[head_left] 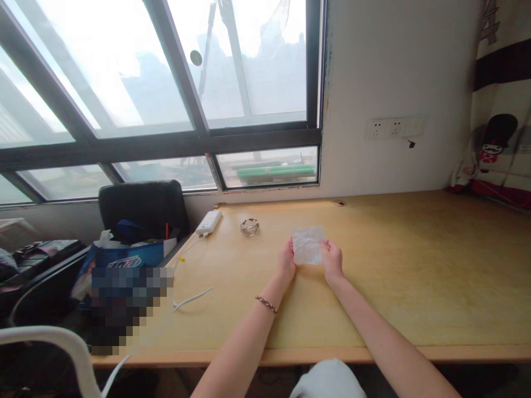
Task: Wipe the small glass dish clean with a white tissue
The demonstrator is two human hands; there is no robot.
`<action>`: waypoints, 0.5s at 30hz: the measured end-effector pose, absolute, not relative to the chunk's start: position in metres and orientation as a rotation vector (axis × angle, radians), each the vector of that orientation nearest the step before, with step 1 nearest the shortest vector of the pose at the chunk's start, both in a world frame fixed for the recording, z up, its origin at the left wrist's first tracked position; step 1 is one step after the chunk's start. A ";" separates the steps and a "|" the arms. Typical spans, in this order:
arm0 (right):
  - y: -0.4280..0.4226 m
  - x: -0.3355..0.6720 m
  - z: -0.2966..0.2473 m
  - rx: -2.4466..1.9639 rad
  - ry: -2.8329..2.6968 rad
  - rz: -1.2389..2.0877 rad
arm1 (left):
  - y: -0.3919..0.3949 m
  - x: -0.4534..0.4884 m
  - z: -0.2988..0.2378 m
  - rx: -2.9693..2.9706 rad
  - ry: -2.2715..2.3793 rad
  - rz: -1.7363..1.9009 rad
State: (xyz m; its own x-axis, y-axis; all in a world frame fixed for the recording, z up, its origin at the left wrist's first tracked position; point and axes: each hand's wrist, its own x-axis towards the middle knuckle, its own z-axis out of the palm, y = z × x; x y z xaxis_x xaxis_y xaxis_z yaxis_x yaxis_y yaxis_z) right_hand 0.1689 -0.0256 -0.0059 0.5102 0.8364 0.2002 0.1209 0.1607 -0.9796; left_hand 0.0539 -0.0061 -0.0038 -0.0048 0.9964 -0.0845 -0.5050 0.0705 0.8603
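Note:
Both my hands hold a small, thin, whitish translucent sheet [307,244] just above the wooden desk [398,276]. My left hand [286,261] pinches its left edge and my right hand [332,260] pinches its right edge, fingers closed on it. A braided bracelet sits on my left wrist. A small glass dish [249,226] stands on the desk a little beyond and to the left of my hands.
A white power bank [208,221] with a white cable [188,301] lies at the desk's far left. A black chair [143,209] holding a blue bag [124,260] stands left of the desk. Wall sockets [393,128] sit above the desk; a window runs behind.

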 end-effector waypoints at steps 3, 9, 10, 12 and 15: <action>-0.023 0.166 -0.007 -1.239 -0.858 0.717 | -0.010 0.054 -0.003 0.805 0.847 1.255; -0.019 0.178 0.007 -1.008 -0.760 1.207 | -0.011 0.043 0.003 0.961 0.978 1.219; -0.019 0.183 0.011 -0.987 -0.775 1.322 | -0.010 0.040 0.005 0.965 0.980 1.188; -0.020 0.194 0.015 -0.958 -0.831 1.516 | -0.008 0.034 0.006 0.970 0.968 1.094; -0.022 0.202 0.012 -1.014 -0.978 1.635 | -0.006 0.027 0.006 1.008 0.962 0.935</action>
State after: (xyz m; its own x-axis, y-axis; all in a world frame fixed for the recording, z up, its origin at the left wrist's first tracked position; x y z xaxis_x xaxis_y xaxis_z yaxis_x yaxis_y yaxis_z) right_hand 0.2021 -0.0222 0.0123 -0.2109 0.9615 -0.1760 -0.2996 -0.2350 -0.9247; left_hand 0.0273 -0.0062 0.0064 0.2927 0.9352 -0.1992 -0.1729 0.2567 0.9509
